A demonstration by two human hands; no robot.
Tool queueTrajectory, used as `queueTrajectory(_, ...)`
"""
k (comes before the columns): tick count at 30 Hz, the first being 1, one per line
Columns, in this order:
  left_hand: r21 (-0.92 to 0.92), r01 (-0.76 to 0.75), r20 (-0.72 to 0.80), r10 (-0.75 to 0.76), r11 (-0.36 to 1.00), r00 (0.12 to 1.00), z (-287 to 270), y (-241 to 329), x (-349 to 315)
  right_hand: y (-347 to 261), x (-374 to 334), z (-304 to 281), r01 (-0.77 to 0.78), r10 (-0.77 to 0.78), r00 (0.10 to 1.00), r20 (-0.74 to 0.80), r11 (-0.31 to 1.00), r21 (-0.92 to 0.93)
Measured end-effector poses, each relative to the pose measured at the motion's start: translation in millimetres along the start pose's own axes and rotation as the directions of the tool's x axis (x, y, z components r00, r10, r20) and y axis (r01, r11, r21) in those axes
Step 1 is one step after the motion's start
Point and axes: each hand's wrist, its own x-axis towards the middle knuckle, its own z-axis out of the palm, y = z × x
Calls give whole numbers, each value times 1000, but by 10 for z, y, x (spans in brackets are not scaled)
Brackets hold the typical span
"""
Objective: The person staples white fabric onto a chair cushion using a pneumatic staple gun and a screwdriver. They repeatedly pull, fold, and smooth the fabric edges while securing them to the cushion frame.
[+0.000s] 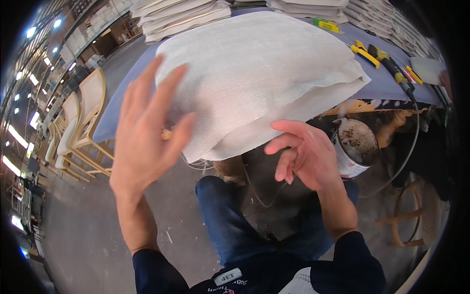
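Observation:
A white fabric cushion cover [259,63], plump as if padded, lies on the table with its near edge hanging over the front. Its near right side gapes, with a loose flap of cloth. My left hand [147,127] is raised over the cushion's left edge, fingers spread and a little blurred, holding nothing. Just below the near right edge is my right hand [311,154], palm turned up and fingers loosely curled apart, with nothing in it. Whether either hand touches the cloth I cannot tell.
Stacked pale covers [181,19] line the table's back. Pliers [366,55], a corded yellow-black tool [391,66] and a green-yellow box [327,25] lie at the right of the blue-grey tabletop [110,117]. A bucket [355,147] stands below; wooden chairs [83,117] stand left.

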Motion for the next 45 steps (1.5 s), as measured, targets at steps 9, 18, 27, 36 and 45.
queueTrajectory(9, -102, -122, 310, 148, 987, 939, 341, -195, 701, 185, 646, 323, -202, 205, 975, -85, 978, 42)
queueTrajectory(18, -30, -210, 256, 210, 977, 944, 464, -112, 621, 701, 648, 76, 138, -169, 978, -123, 963, -230)
queueTrajectory(27, 93, -314, 184, 293, 945, 938, 502, -70, 590, 394, 705, 387, -136, 134, 981, -138, 991, -3)
queueTrajectory(36, -315, -202, 331, 307, 927, 892, 312, -317, 875, 745, 689, 172, 79, -141, 972, -188, 950, -302)
queueTrajectory(45, -43, 120, 230, -107, 992, 967, 712, -2183, 3063, 820, 723, 67, 48, -74, 987, -146, 984, -171)
